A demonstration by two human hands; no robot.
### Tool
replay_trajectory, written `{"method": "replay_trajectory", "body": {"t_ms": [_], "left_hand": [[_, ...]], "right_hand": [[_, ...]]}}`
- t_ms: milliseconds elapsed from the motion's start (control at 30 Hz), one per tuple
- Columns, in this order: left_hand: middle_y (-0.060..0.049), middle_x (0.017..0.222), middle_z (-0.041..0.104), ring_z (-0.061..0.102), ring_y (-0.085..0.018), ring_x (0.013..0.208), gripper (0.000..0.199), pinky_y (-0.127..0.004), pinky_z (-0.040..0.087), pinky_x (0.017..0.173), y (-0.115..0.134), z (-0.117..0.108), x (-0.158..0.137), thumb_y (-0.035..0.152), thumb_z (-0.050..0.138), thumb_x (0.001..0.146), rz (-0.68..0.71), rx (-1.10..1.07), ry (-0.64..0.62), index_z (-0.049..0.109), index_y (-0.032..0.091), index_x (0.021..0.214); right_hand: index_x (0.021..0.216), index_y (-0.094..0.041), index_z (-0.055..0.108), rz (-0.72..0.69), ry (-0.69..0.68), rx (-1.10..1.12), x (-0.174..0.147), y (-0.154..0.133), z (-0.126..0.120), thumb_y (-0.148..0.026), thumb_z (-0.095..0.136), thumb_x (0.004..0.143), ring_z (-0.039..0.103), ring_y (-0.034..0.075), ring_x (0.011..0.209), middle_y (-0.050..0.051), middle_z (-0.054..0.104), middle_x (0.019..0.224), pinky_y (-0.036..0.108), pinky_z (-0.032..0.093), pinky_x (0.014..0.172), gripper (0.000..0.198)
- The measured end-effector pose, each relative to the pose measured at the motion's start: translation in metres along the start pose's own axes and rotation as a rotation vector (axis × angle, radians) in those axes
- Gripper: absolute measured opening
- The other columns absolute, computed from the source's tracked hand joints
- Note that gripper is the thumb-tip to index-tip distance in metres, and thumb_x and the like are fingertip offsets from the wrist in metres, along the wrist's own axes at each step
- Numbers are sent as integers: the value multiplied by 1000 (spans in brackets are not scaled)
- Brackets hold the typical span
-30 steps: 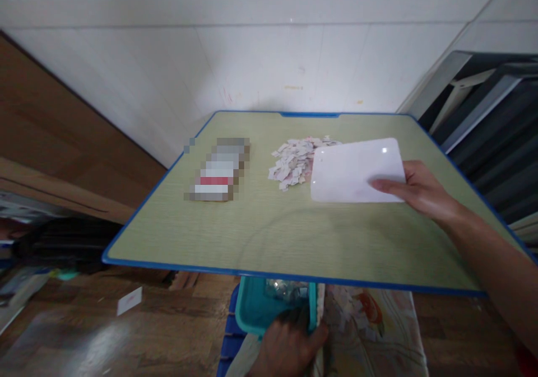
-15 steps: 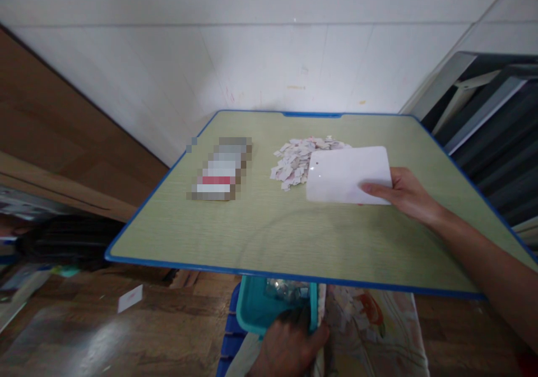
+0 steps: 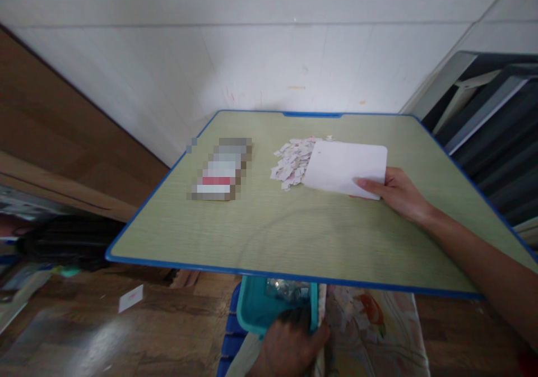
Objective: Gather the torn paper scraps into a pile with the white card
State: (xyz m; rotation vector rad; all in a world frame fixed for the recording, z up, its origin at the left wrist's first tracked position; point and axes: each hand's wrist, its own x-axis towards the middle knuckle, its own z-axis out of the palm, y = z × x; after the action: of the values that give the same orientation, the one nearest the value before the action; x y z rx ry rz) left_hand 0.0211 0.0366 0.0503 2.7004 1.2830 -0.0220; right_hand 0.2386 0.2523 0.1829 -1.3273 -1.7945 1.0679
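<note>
sliding the white board [image 3: 342,168], pinched in your right hand [image 3: 397,192], you've pushed it closer into the paper bits [image 3: 292,161] beyond your fingertips; your left hand [image 3: 290,346] grips the teal tub [image 3: 256,310].

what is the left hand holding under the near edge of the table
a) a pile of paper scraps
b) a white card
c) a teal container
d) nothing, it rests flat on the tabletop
c: the left hand grips the rim of a teal container below the table's near edge, while the white card is in the right hand beside the paper scraps.
</note>
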Motion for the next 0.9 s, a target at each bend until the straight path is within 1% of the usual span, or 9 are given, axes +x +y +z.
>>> {"method": "replay_trajectory", "body": {"t_ms": [233,400,500,633,767,900], "left_hand": [[-1,77,55,52,-19,66,34,-31,45,49,0,1,-1,26,38,76,-7,-5,-8,33,31,110],[-1,75,54,52,-19,65,32,-30,45,49,-1,2,0,26,38,76,-4,3,4,35,32,107],[-1,75,54,52,-19,66,33,-30,45,50,0,2,0,27,38,76,-4,3,-3,34,31,109],[0,73,54,52,-18,63,32,-28,44,48,0,1,0,26,38,76,-4,20,-2,35,31,108],[-1,75,55,53,-19,65,34,-30,45,49,0,-1,0,24,37,76,12,10,10,34,29,110],[-2,76,55,53,-19,66,32,-31,46,49,0,2,0,24,39,76,14,6,6,37,28,107]], "right_hand": [[81,-20,61,43,-37,113,-1,-2,0,-39,59,64,58,19,71,2,63,83,32,45,65,26],[77,-22,61,70,85,211,-1,1,1,-38,59,64,58,18,71,2,63,85,30,45,63,21],[77,-21,61,70,60,177,-1,1,1,-38,59,63,58,19,70,2,63,83,31,45,62,22],[82,-20,62,20,24,92,0,-1,1,-39,59,63,57,19,72,2,63,85,31,44,65,27],[81,-19,63,-15,-3,-25,0,0,-1,-40,59,63,57,19,70,1,63,82,28,43,60,27],[79,-19,63,-12,-44,-104,2,4,-2,-40,58,64,56,19,70,1,62,80,28,43,58,26]]}}
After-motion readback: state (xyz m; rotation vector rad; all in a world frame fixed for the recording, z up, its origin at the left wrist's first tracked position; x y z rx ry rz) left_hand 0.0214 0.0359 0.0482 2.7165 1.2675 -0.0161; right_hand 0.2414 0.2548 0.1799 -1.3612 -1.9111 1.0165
